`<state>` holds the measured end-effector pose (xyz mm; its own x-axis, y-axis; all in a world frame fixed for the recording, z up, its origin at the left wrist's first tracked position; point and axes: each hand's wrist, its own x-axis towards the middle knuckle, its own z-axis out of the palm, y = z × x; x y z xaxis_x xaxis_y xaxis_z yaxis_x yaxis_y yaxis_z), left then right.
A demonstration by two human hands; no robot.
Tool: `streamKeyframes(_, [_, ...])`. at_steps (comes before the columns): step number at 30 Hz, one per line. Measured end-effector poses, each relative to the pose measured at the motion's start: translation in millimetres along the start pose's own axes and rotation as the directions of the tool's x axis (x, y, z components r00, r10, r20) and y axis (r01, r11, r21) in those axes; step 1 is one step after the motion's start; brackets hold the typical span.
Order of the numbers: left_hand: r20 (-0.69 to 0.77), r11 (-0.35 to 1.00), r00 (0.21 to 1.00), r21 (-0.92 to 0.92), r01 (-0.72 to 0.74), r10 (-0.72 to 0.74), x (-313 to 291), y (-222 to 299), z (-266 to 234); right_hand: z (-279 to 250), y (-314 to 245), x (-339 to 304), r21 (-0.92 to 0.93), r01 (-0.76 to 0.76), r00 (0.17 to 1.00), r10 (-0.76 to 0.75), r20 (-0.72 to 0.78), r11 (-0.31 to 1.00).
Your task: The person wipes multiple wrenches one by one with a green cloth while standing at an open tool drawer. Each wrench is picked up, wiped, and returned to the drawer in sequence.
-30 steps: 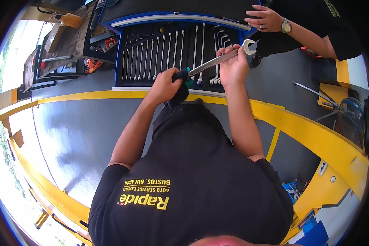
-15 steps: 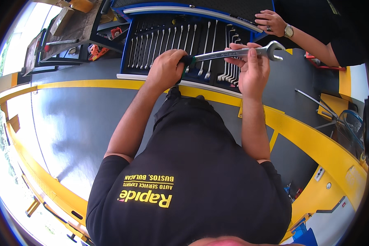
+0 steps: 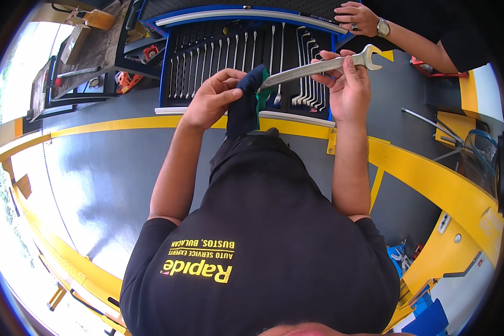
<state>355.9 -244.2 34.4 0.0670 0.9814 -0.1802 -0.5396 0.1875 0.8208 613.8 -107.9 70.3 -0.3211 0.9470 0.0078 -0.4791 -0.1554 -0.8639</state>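
A large silver combination wrench [image 3: 305, 71] is held over the open tool drawer. My right hand [image 3: 347, 89] pinches its shaft close to the open-ended jaw, thumb on top and fingers beneath. Its other end is covered by a dark blue and green cloth [image 3: 246, 103], which hangs down in front of my body. My left hand [image 3: 211, 99] grips this cloth between thumb and fingers. Below the wrench, the drawer [image 3: 171, 109] holds a row of combination wrenches [image 3: 211, 60] in graded sizes and several offset wrenches [image 3: 309, 70] at its right side.
Another person's hand [image 3: 359, 18], with a watch and ring, rests on the blue tool cabinet's edge [image 3: 252, 12]. A cluttered workbench [image 3: 103, 47] stands at the far left. Yellow rails [image 3: 134, 124] run along the grey floor, and a folding metal frame [image 3: 431, 126] lies at right.
My left hand has drawn back slightly, and the cloth now hangs loosely open instead of being bunched round the wrench end. The wrench has turned so its flat face shows; its jaw end is raised.
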Motion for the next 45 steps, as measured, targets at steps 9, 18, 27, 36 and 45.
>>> streamKeyframes(9, [-0.020, 0.387, 0.998, 0.922, -0.004, 0.058, -7.2, -29.1, 10.8, -1.6, 27.8, -36.5, -0.195, 0.006, 0.991, 0.020, 0.132, 0.981])
streamKeyframes(18, [-0.179, 0.958, 0.960, 0.149, 0.243, -0.215, -25.0, -58.8, -28.5, -14.7, 77.7, -43.4, -0.103, -0.114, 0.993, 0.111, -0.037, 0.988])
streamKeyframes(27, [-0.063, 0.390, 0.949, 0.901, 0.188, -0.310, -7.9, -18.4, 10.4, -14.3, 136.8, 26.5, 0.154, -0.370, 0.929, 0.369, 0.033, 0.916])
streamKeyframes(36, [-0.239, 0.302, 0.960, 0.935, 0.187, 0.146, 42.5, -70.3, -21.8, -28.4, 190.2, 29.2, -0.636, -0.153, 0.939, 0.311, 0.145, 0.757])
streamKeyframes(45, [-0.317, 0.007, 0.947, 0.948, 0.317, 0.053, 54.5, -94.5, -17.3, -96.2, 143.9, -55.8, -0.913, 0.026, 0.972, 0.204, 0.119, 0.408])
